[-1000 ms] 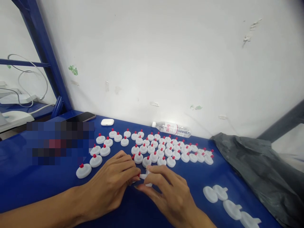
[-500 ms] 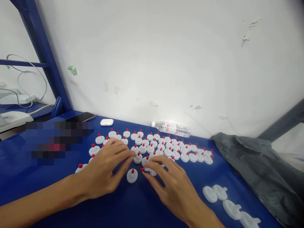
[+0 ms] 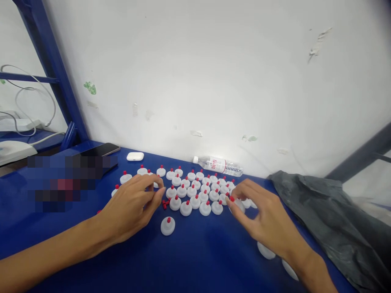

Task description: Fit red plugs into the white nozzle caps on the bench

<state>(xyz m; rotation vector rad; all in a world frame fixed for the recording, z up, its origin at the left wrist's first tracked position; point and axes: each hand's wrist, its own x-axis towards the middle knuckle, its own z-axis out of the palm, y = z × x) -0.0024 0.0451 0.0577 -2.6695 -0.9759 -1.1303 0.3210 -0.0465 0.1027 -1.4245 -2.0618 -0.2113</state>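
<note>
My right hand (image 3: pixel 264 209) has its thumb and fingers on a white round cap with a red tip (image 3: pixel 238 206), at the right side of a group of similar caps. My left hand (image 3: pixel 131 201) hovers over the left part of the group, thumb and forefinger brought together in a pinch; anything between them is hidden. Small loose red tips (image 3: pixel 165 204) lie just below its fingertips. One red-tipped white cap (image 3: pixel 168 227) stands by itself in front of the group. Several more red-tipped caps (image 3: pixel 185 209) stand upright in close rows between the hands and beyond.
White caps without red tips (image 3: pixel 265 250) lie partly behind my right forearm. A clear plastic bottle (image 3: pixel 218 165) lies along the wall. At the right is a dark grey cloth or bag (image 3: pixel 308 211); at the back left are a white earbud case (image 3: pixel 135 156) and a phone (image 3: pixel 105 149).
My right hand has moved right with a red-tipped cap, from the middle of the group to its right side. My left hand has shifted slightly left, and loose red tips now show near it.
</note>
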